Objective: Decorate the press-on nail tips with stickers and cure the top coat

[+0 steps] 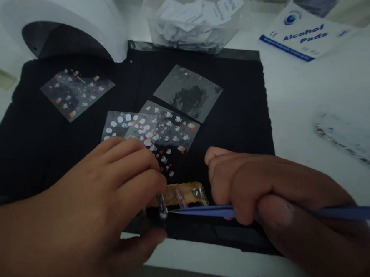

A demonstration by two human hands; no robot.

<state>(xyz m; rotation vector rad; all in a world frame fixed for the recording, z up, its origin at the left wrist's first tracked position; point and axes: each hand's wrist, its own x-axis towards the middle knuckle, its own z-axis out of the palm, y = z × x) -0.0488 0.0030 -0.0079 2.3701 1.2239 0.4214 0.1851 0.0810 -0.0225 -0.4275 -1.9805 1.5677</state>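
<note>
My right hand (263, 189) is closed around a pair of blue tweezers (205, 210), whose thin metal points aim left. The points meet the lower end of a small glossy nail tip (163, 207). This nail tip is one of several along a tan, wavy-edged strip (186, 191). My left hand (115, 197) curls over the strip's left end, forefinger on it and thumb below, hiding that end. Just beyond the fingers are clear sticker sheets with small white and red figures (169, 131), one overlapping another sheet with white ovals (120, 122).
A black mat (242, 117) covers the white table (303, 99). A white domed device (70, 6) stands back left. Behind are a clear tub of packets (191, 34) and an alcohol pads box (304, 37). More sheets lie left (78, 92) and centre (189, 93).
</note>
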